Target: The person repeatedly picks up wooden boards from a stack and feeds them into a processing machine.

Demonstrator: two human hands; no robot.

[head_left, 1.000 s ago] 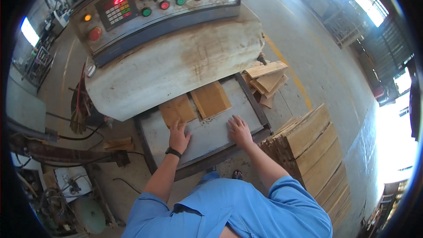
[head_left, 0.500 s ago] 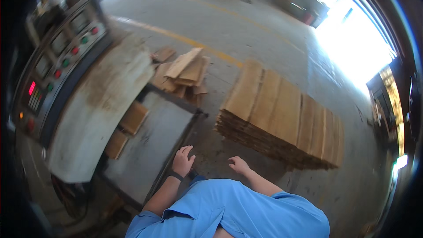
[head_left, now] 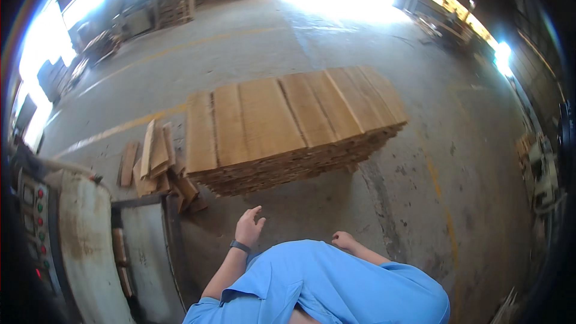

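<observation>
My left hand (head_left: 249, 229), with a dark band on the wrist, is held out in front of me with fingers apart and nothing in it. Lower and to the right, my right hand (head_left: 344, 240) hangs empty, its fingers loosely bent. Beyond both hands lies a large stack of wooden boards (head_left: 270, 117), its top layer laid side by side. The left hand is nearest to the stack's front side but does not touch it.
At the lower left stands a machine (head_left: 90, 246) with a button panel (head_left: 41, 228) and a grey metal table (head_left: 150, 252); wood pieces (head_left: 122, 255) show in its gap. Loose offcuts (head_left: 157, 156) are heaped between machine and stack. Yellow lines (head_left: 441, 192) mark the concrete floor.
My view has turned right, so the board stack now lies straight ahead and the machine has shifted to the lower left. Both hands stay empty in front of my body.
</observation>
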